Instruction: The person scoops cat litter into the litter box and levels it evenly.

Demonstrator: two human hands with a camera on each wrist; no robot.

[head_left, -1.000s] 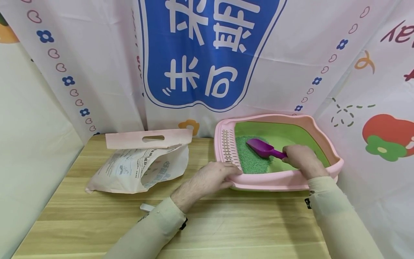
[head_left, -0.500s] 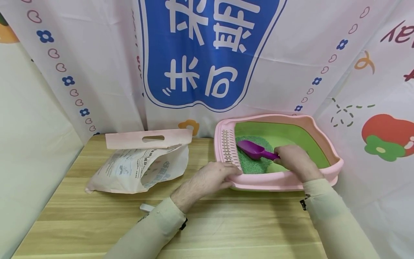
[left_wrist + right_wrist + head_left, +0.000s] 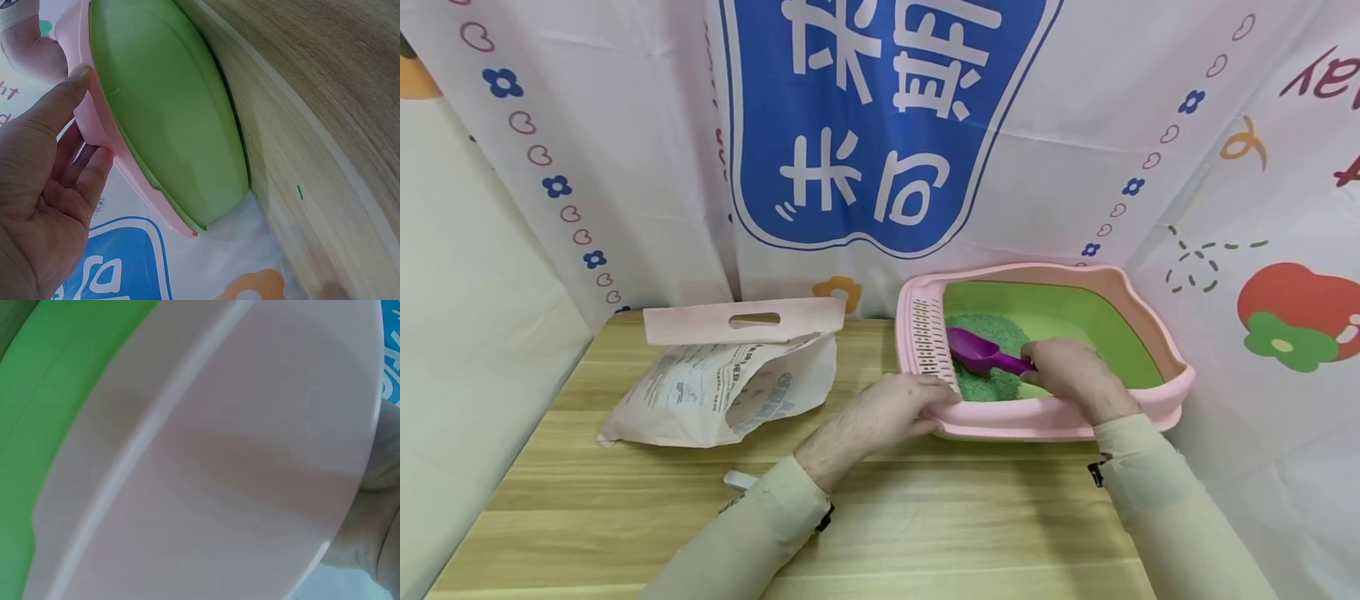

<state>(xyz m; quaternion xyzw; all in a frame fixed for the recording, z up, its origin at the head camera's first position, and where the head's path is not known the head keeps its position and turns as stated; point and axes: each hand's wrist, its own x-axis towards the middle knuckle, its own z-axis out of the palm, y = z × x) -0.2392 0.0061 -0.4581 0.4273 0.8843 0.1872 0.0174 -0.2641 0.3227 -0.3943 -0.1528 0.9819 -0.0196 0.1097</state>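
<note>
A pink and green litter box (image 3: 1037,414) stands at the right back of the wooden table, with a slotted grate along its left side. Green granular litter (image 3: 1003,329) lies in its left part. My right hand (image 3: 1071,371) reaches over the front rim and grips the handle of a purple scoop (image 3: 973,350), whose blade lies in the litter beside the grate. My left hand (image 3: 891,408) holds the front left corner of the rim, thumb outside and fingers over it. In the right wrist view the pink wall hides the scoop and most of my right hand.
An open pale pink paper bag (image 3: 700,392) with a cut-out handle lies on the table (image 3: 925,533) at the left. A small white object (image 3: 741,480) shows beside my left sleeve. Printed cloth (image 3: 647,183) hangs right behind the table.
My right hand has moved the scoop left and slightly toward the front, through the litter up to the grate. My left hand has stayed on the rim.
</note>
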